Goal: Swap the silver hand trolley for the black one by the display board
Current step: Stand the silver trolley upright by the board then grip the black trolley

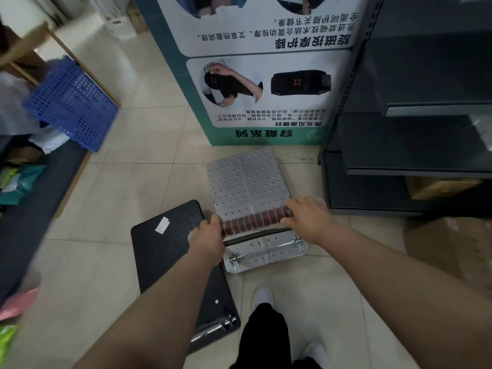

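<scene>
The silver hand trolley (247, 182), a perforated metal platform, stands on the tiled floor right in front of the green-and-white display board (261, 83). Its handle bar (255, 221) has a black grip with red rings. My left hand (206, 239) is closed around the bar's left end, and my right hand (310, 217) is closed around its right end. The black hand trolley (165, 251) lies flat on the floor just left of the silver one, its folded chrome handle at the near end, partly under my left forearm.
Dark metal shelving (415, 145) stands close on the right, with cardboard boxes (447, 251) on the floor beside it. A blue perforated basket (72, 105) and piled bags sit on the left. My feet (262, 296) are just behind the silver trolley.
</scene>
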`<action>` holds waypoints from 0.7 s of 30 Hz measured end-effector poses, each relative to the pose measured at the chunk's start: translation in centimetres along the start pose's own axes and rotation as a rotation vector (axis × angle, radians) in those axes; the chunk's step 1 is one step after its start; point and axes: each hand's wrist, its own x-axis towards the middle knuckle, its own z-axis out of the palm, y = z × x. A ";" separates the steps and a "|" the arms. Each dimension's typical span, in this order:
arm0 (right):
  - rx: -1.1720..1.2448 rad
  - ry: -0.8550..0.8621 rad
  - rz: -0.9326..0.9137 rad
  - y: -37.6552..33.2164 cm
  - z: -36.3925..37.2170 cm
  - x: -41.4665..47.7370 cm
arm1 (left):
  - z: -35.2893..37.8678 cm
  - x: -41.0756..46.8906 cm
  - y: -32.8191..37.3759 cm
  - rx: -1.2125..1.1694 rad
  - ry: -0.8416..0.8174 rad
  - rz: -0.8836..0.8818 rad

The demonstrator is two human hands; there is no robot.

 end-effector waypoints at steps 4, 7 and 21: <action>0.045 0.023 0.030 1.1 0.1 -1.4 | 0.1 -0.3 1.3 0.067 -0.031 0.053; 0.060 0.056 0.065 2.2 0.3 -2.4 | 0.1 0.3 2.4 0.084 -0.048 0.106; 0.121 0.140 0.294 6.5 -1.5 -1.3 | -1.8 6.5 9.1 0.100 -0.040 0.244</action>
